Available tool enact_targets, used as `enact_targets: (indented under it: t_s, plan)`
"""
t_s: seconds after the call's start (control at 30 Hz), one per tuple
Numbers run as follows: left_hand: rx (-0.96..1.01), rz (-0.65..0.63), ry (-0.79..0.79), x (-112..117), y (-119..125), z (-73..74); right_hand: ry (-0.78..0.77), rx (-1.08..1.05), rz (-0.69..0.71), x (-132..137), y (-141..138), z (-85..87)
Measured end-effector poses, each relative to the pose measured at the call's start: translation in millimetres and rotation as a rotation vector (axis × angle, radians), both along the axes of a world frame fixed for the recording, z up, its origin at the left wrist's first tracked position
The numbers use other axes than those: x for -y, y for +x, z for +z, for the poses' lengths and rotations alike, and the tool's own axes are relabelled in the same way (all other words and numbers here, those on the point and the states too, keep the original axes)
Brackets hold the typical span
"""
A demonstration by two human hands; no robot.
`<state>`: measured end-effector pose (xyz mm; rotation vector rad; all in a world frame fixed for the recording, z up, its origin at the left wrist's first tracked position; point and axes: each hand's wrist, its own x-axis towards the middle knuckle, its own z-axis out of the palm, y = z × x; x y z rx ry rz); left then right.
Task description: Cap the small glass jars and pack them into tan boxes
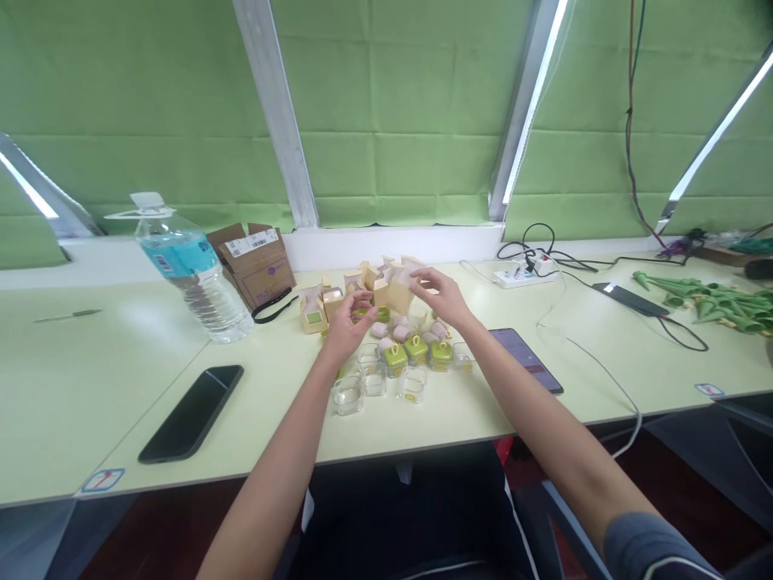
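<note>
My left hand (pixel 347 329) is over the left side of the small goods, fingers curved and thumb apart, with a green lid (pixel 382 314) just beyond it. My right hand (pixel 445 300) is by the raised flaps of a small open carton (pixel 397 292), fingers bent and apart; whether they touch the flaps is hard to tell. Between and below the hands lie several pale pink pieces (pixel 401 331). Nearer me are clear little containers (pixel 349 396), and several with green lids and yellow loops (pixel 416 349). More small cartons (pixel 312 312) stand behind my left hand.
A large water bottle (pixel 196 274) and a brown cardboard box (pixel 257 266) stand at left. One black phone (pixel 191 413) lies front left. A tablet-like device (pixel 527 360) lies beside my right forearm. Farther right are a power strip (pixel 524 276), cables and green cone-shaped pieces (pixel 718 302).
</note>
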<state>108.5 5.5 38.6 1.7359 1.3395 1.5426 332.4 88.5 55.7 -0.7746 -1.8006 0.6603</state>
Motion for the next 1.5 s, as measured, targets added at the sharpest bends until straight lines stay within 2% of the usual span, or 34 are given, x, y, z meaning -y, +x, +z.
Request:
enact_targets:
  t_s: [0.17,0.33,0.43,0.53,0.77,0.97,1.27,1.5]
  plan:
    - [-0.093,-0.004,-0.005,14,11,1.4,0.021,0.017,0.058,39,-19,-1.2]
    - [-0.155,-0.034,-0.083,18,13,-0.3,0.021,0.008,0.071,50,-22,-12.4]
    - [-0.022,-0.096,-0.108,14,12,-3.4,0.022,-0.039,0.110,51,-13,-17.1]
    - [0.173,-0.153,-0.145,9,8,-6.4,0.036,-0.019,0.054,49,3,-18.6]
    - [0.578,-0.202,-0.241,6,-2,-5.6,0.084,0.368,0.123,45,28,-16.7]
    - [0.856,-0.218,-0.294,8,0,1.3,-0.062,0.543,0.235,45,28,-17.3]
    - [0.829,-0.257,-0.318,10,1,2.4,-0.066,0.638,0.255,46,27,-18.1]
    - [0.775,-0.387,-0.361,13,0,5.0,-0.087,0.641,0.269,45,25,-19.5]
